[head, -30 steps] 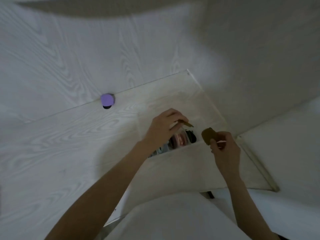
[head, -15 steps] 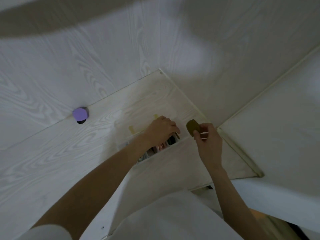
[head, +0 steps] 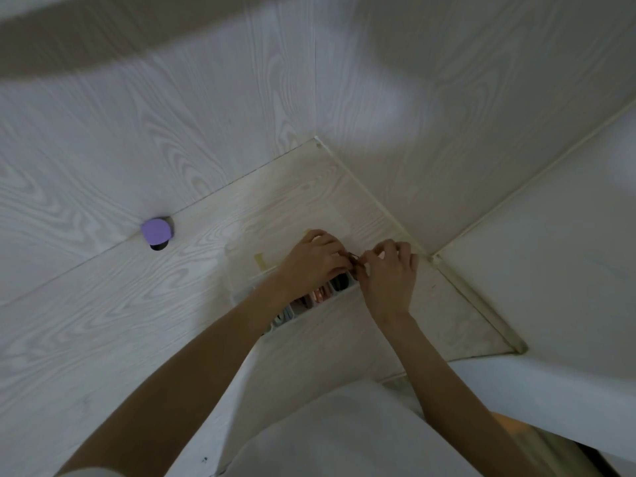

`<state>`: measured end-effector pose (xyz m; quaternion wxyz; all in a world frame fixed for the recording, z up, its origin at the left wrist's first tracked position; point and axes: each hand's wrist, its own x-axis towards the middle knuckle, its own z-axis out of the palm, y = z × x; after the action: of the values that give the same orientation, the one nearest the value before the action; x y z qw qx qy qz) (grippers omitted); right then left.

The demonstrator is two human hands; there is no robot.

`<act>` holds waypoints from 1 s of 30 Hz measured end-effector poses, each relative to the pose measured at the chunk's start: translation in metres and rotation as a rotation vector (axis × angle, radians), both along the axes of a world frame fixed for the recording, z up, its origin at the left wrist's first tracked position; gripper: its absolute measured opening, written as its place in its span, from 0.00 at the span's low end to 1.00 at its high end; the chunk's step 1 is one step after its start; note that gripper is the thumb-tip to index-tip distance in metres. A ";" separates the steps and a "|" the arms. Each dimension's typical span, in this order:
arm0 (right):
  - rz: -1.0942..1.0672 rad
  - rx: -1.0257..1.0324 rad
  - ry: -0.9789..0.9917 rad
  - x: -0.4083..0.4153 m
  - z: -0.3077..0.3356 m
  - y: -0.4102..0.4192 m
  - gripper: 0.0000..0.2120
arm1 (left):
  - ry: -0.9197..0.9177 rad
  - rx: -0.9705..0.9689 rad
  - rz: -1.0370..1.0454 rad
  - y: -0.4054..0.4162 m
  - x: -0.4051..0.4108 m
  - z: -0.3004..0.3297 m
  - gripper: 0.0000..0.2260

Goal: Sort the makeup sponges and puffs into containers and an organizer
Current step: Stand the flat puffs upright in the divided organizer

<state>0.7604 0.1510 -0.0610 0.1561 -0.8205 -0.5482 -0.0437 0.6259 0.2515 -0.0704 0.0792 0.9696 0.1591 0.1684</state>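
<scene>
Far left on the tabletop point(head: 103, 321): purple sponge point(head: 156, 231), alone beside a small dark hole, same spot against the seam as one second ago, not yet sorted.

Further right: organizer point(head: 311, 313), a narrow white box with compartments, partly hidden under the wrists; pink, dark and pale items visible in the slots.

Over its right end: left hand point(head: 311, 261), fingers curled, now touching the right hand. One second ago well apart; half a second ago closer; now joined.

Between the fingertips: brown puff point(head: 354, 263), only a thin dark sliver showing, earlier fully visible in the right hand. Pinched from both sides, it seems; exact grip of each hand hard to tell.

Right hand point(head: 390, 271): fingers bent, closed around the puff.

Meaning, as a judgement: puff being squeezed flat for the rightmost slot, insertion probably near; purple sponge left for later.
</scene>
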 end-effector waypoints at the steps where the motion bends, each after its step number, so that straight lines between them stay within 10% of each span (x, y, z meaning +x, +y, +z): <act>1: 0.022 0.005 0.021 0.000 -0.001 0.000 0.06 | 0.004 0.005 0.015 0.000 -0.002 -0.001 0.05; 10: 0.217 -0.174 0.552 0.000 -0.007 -0.013 0.16 | -0.123 -0.162 0.160 -0.013 -0.029 -0.004 0.13; 20: 0.270 -0.103 0.391 -0.034 -0.016 0.032 0.14 | -0.549 -0.492 1.410 0.043 -0.190 -0.011 0.17; 30: 0.457 -0.051 0.367 -0.063 -0.022 0.064 0.11 | -0.143 -0.615 1.521 0.101 -0.234 -0.034 0.21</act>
<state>0.6977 0.2147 -0.0828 0.2378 -0.6735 -0.6825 0.1555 0.3916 0.3528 -0.1043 0.2156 0.5189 0.8059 0.1865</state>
